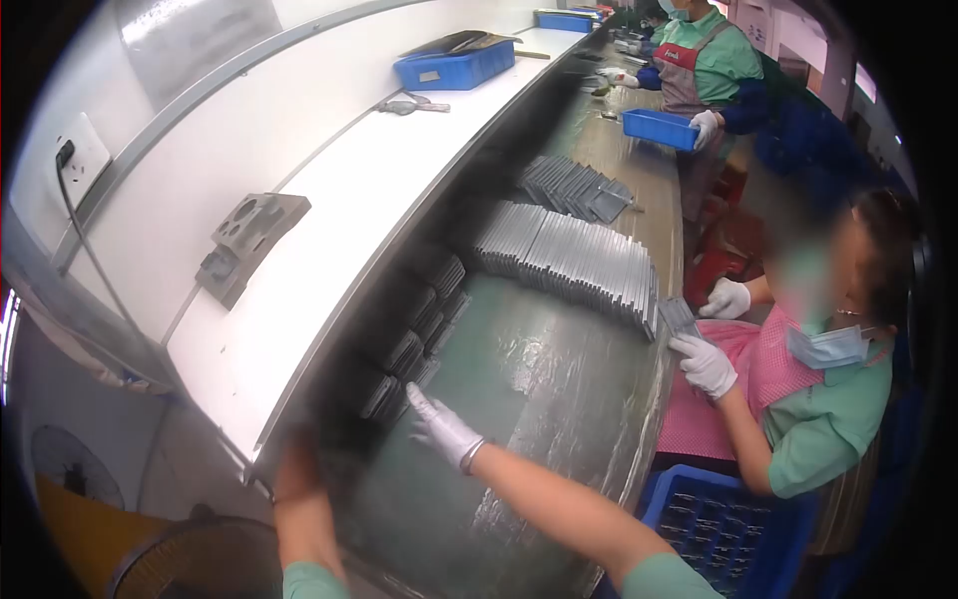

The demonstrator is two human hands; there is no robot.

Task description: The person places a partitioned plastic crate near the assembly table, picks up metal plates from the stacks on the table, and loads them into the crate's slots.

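My right hand, in a white glove, reaches over the green worktop with its fingers stretched out and nothing held. Its fingertips are beside the nearest stack of flat grey metal plates under the shelf; whether they touch cannot be told. My left hand is at the shelf's near corner, dark and blurred, with its fingers hidden. Further stacks of plates stand behind the nearest one. Across the worktop runs a long row of upright metal plates, with a leaning group of plates beyond it.
A white shelf overhangs the worktop, bearing a machined metal block and a blue bin. At right, a seated co-worker holds a plate. Another co-worker stands beyond. A blue crate is at lower right.
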